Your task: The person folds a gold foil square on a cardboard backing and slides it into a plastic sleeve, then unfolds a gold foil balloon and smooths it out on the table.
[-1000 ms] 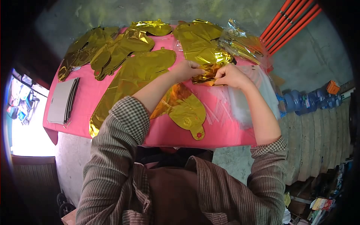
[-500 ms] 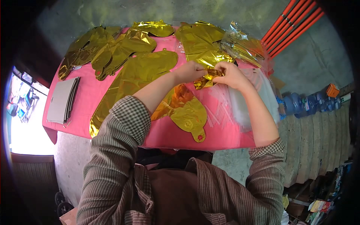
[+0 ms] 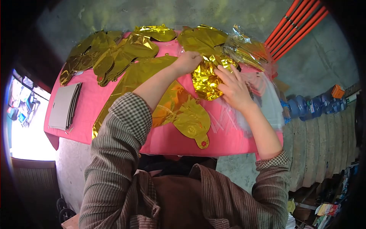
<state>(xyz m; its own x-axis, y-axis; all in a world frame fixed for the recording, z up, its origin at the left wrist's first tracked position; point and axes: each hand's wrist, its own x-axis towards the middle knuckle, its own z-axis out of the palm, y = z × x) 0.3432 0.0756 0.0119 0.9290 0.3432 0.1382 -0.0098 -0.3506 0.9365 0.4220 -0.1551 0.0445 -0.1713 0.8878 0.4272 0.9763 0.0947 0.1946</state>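
A crumpled gold foil balloon (image 3: 206,78) lies between my two hands on the pink-covered table. My left hand (image 3: 188,63) is closed at its upper left edge, fingertips pinched on the foil. My right hand (image 3: 235,91) rests on the balloon's right side, its fingers spread and holding nothing. Below my left forearm is a large flat gold foil balloon (image 3: 131,82), partly hidden by the arm. A smaller rounded foil piece (image 3: 193,121) with a tab and a red dot points toward the table's front edge.
More gold foil balloons (image 3: 110,53) are heaped at the back left, others (image 3: 202,40) behind my hands. Clear plastic packets (image 3: 246,49) lie back right, clear bags (image 3: 268,101) and thin white strips (image 3: 225,120) beside my right arm. Grey boards (image 3: 64,105) are stacked at left.
The foil between my hands has spread from a small bunched piece into a wider crinkled sheet. My right hand has let go and opened, moving slightly down; my left has shifted up and left.
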